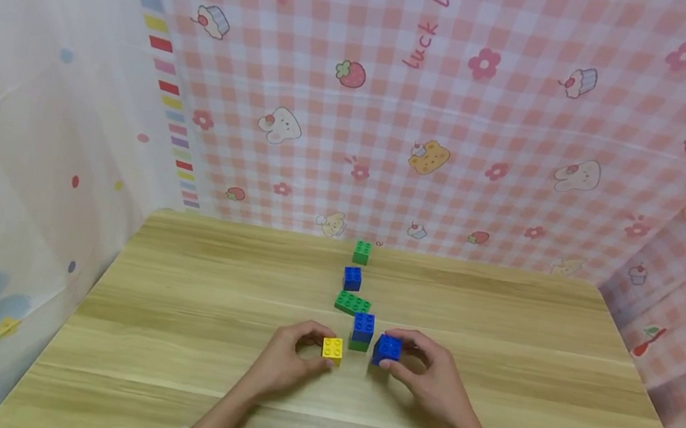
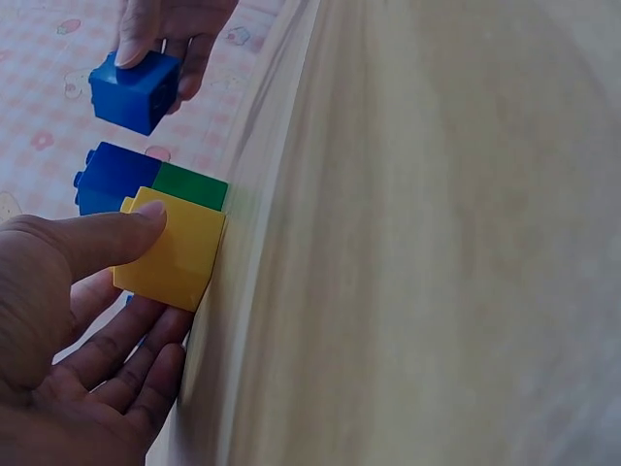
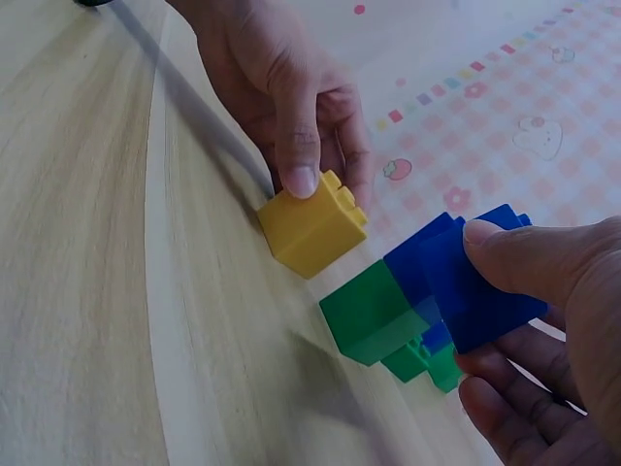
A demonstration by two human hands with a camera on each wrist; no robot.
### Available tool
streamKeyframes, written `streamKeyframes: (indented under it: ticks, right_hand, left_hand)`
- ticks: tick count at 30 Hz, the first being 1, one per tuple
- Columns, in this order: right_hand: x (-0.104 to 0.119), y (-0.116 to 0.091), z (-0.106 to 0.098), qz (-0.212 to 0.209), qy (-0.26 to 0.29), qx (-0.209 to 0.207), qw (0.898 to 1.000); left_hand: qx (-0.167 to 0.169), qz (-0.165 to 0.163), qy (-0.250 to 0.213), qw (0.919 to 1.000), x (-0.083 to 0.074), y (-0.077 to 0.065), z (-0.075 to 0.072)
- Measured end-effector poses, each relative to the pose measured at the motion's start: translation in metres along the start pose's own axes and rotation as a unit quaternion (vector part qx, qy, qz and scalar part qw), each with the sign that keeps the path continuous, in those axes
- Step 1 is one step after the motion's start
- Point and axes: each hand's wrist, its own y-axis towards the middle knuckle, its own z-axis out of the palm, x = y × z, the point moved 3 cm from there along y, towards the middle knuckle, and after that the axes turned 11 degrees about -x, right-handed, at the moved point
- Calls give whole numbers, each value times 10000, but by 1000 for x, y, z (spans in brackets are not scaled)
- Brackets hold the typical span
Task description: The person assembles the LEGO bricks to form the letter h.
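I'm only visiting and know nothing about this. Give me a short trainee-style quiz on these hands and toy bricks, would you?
1. What colour is the held brick in the left hand?
2. True or false: in the two-brick stack, green sits on top of blue.
3. Which is nearest the checked cloth: (a) long green brick, (b) small green brick, (c) two-brick stack?

Key: 1. Yellow. 2. False; blue sits on green. 3. b.
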Motion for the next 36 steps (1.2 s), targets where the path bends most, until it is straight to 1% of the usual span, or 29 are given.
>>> streamKeyframes:
  ticks: [7,14,20,23,29,36]
  right_hand:
    - [8,-3,3,-214,158,46,9996]
    - [14,-5,8,-369,254,52,9990]
    - [18,-5,13,-606,302,26,9977]
    - [20,-5,14,-702,272,52,9971]
    - [22,-4,17,-638,156,30,9978]
    - [20,-4,23,-950,67,112,9954]
  left_hand:
    - [179,-7,-163,9997,-4,-3,6]
    - [282,158,-265,9991,-5,-3,12]
    - [319,209,-293,9988,-5,-4,15]
    - [331,237,-338,9986,-7,-4,16]
    - [402,215,-360,9983,-9,-4,20]
    - [466,130,-288,9984,-9,-5,23]
